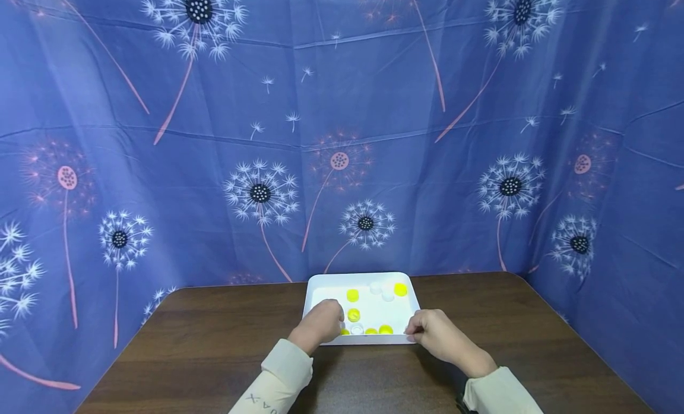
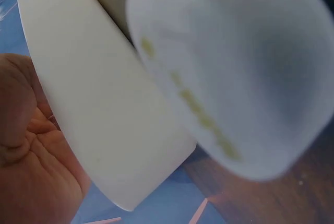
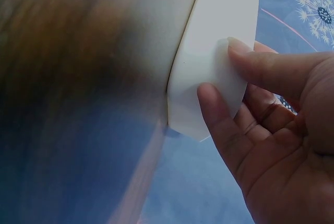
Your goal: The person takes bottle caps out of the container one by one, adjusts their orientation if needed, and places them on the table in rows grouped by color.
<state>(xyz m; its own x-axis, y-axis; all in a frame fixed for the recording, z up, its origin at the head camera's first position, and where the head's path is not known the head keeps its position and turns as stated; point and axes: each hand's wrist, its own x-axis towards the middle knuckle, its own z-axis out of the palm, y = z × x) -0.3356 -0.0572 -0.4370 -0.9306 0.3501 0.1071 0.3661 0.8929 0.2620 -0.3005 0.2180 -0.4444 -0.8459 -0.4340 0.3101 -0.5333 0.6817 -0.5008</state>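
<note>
A shallow white tray [image 1: 363, 339] stands on the table, holding several round yellow caps [image 1: 400, 290] and a few whitish, see-through caps [image 1: 357, 329]. My left hand [image 1: 319, 323] reaches over the tray's front left part, fingers pointing down beside the caps along the front wall. In the left wrist view its palm [image 2: 36, 166] shows past the tray wall [image 2: 104, 93], while the fingertips are hidden; I cannot tell whether they hold a cap. At the front right corner my right hand [image 1: 440, 337] grips the tray, thumb and a finger [image 3: 214, 101] against the outer wall [image 3: 214, 20].
The tray rests on a dark brown wooden table [image 1: 224, 331], near its far edge. Behind and to the right hangs a blue curtain [image 1: 417, 212] with dandelion prints. A large, blurred whitish shape [image 2: 250, 67] with yellow streaks fills part of the left wrist view.
</note>
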